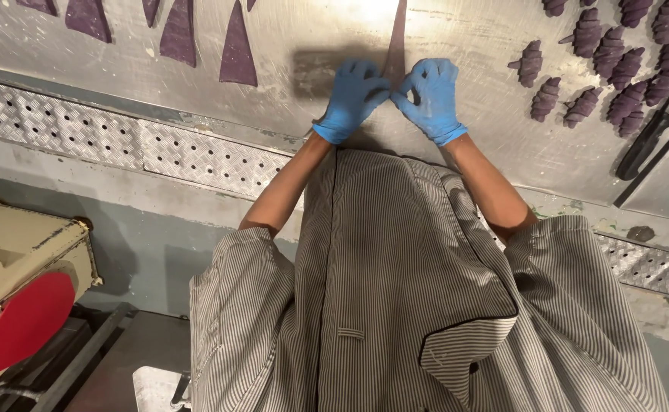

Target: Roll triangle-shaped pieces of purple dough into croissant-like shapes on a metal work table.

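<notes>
Both of my hands wear blue gloves and meet on a steel worktop [472, 145]. My left hand [352, 98] and my right hand [430, 95] pinch the wide near end of a long purple dough triangle [397, 42], whose narrow tip points away from me. The fingertips of both hands close on the dough's base, thumbs nearly touching. My striped grey jacket fills the lower part of the view.
Several flat purple dough triangles [237, 52] lie at the far left of the worktop. Several rolled purple croissant shapes [617, 57] sit in rows at the far right. A black-handled knife [647, 141] lies at the right edge. A beige machine with a red guard [18, 320] stands low left.
</notes>
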